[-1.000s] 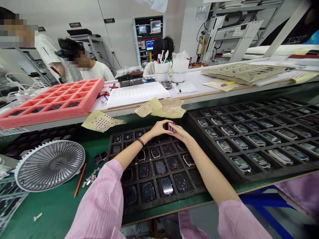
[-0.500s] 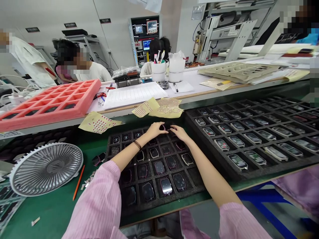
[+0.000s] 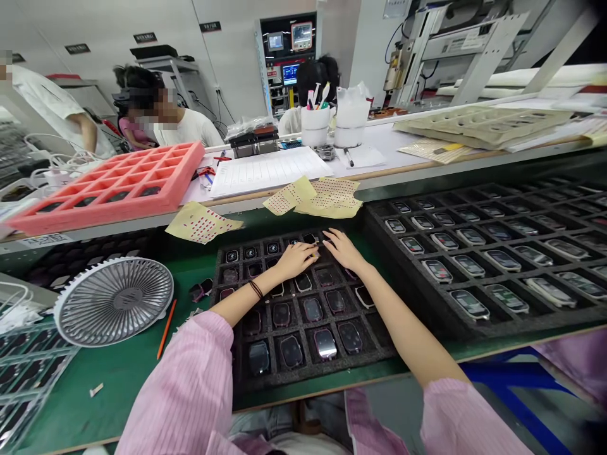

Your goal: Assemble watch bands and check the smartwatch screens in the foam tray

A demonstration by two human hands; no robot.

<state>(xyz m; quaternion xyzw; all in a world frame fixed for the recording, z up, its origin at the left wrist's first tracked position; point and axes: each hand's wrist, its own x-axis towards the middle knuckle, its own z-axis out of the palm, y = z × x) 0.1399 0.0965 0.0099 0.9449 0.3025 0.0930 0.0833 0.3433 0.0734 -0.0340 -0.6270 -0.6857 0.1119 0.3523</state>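
Note:
A black foam tray [image 3: 303,371] of watch cases lies in front of me, several of its pockets filled. My left hand [image 3: 298,259] is over the tray's back rows, fingers stretched toward the right and no watch visible in it. Just beyond its fingertips, a dark watch case [image 3: 310,239] rests in the back row. My right hand [image 3: 345,249] hovers at the back right corner of the tray, its fingers spread and holding nothing. Watches with lit screens [image 3: 272,248] fill pockets at the back left. Both hands partly cover the pockets beneath them.
A larger foam tray of watches [image 3: 455,270] stands close on the right. To the left are a grey fan [image 3: 114,302], an orange stick [image 3: 167,328] and a loose watch case [image 3: 202,289]. Sticker sheets [image 3: 203,222] hang at the shelf edge, below a pink foam tray [image 3: 180,183].
The dark watch case that both hands held above the back row now sits in the tray. My hands have let go and moved slightly apart. The camera view has shifted.

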